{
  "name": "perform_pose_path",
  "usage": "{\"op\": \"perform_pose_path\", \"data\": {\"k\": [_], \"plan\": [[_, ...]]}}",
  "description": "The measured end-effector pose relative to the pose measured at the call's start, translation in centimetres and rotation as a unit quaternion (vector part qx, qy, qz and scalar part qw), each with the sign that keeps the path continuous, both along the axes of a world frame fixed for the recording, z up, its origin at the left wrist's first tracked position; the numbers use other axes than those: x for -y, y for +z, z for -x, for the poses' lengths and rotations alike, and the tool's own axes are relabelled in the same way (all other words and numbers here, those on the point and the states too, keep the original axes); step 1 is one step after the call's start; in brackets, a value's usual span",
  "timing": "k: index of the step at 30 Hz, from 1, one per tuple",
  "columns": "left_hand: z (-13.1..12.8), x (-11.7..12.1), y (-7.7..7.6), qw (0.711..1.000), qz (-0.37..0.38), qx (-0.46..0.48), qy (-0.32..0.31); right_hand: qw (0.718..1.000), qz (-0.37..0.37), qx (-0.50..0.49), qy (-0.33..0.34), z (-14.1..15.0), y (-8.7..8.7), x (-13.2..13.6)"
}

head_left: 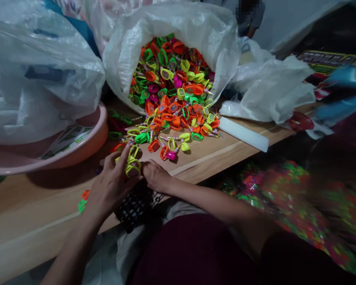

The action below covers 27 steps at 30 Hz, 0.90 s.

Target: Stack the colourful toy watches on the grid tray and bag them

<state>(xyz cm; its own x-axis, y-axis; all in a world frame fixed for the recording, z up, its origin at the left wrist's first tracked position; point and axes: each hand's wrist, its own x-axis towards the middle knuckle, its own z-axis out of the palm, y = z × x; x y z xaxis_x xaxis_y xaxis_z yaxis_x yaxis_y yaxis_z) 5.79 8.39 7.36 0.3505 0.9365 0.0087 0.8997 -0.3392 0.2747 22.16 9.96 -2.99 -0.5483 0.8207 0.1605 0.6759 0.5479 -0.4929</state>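
At the table's front edge, my left hand (111, 184) is closed around a few yellow toy watches (133, 164). Close on its right, my right hand (156, 176) has its fingers curled in; what they grip is hidden. Beneath both hands is a black mesh basket (133, 208), partly covered by them. A loose heap of orange, yellow, green and pink toy watches (173, 114) spreads over the wood in front of my hands, with thin pencil-like pieces among them. The heap spills from a large white plastic sack (172, 19) lying open toward me.
A pink basin (102, 126) stands left under a big plastic bag (41, 79). A white strip (243, 133) lies on the wooden table (47, 221). Crumpled plastic (273, 87) sits at the right. Below are bagged colourful items (284, 194). Another person (250, 18) is behind.
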Motion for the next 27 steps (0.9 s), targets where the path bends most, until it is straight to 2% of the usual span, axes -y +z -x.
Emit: {"op": "perform_pose_path", "data": {"k": [3, 6, 9, 11, 14, 18, 21, 24, 27], "plan": [[-0.3, -0.3, 0.4, 0.999, 0.046, -0.019, -0.023, 0.999, 0.046, 0.007, 0.02, -1.4, 1.8, -0.6], [-0.4, -0.3, 0.2, 0.998, 0.045, -0.015, -0.03, 0.997, 0.064, -0.017, 0.045, -4.9, 4.4, -1.2], [-0.3, -0.1, -0.2, 0.999, 0.001, -0.025, -0.023, 1.0, 0.005, -0.007, -0.022, -9.5, 6.2, -2.2], [-0.3, -0.3, -0.2, 0.998, -0.01, -0.054, -0.027, 0.995, -0.018, 0.043, -0.085, -12.1, 6.3, -2.9], [-0.5, -0.8, 0.0, 0.998, 0.011, -0.05, -0.031, 0.985, -0.021, 0.106, -0.134, -14.2, 4.9, -3.3], [-1.1, -1.3, 0.0, 0.998, 0.057, 0.022, -0.004, 0.984, -0.052, 0.108, -0.134, -14.0, 3.3, -2.7], [-1.4, -1.1, -0.1, 0.997, 0.066, 0.041, 0.002, 0.994, -0.038, 0.008, -0.103, -12.3, 3.3, -1.7], [-1.5, -0.7, 0.0, 0.996, 0.066, 0.062, 0.013, 0.984, 0.071, -0.139, -0.086, -9.4, 3.3, -1.0], [-1.5, -0.4, 0.2, 0.995, 0.071, 0.069, 0.025, 0.942, 0.197, -0.258, -0.092, -6.1, 2.4, -0.7]]}}
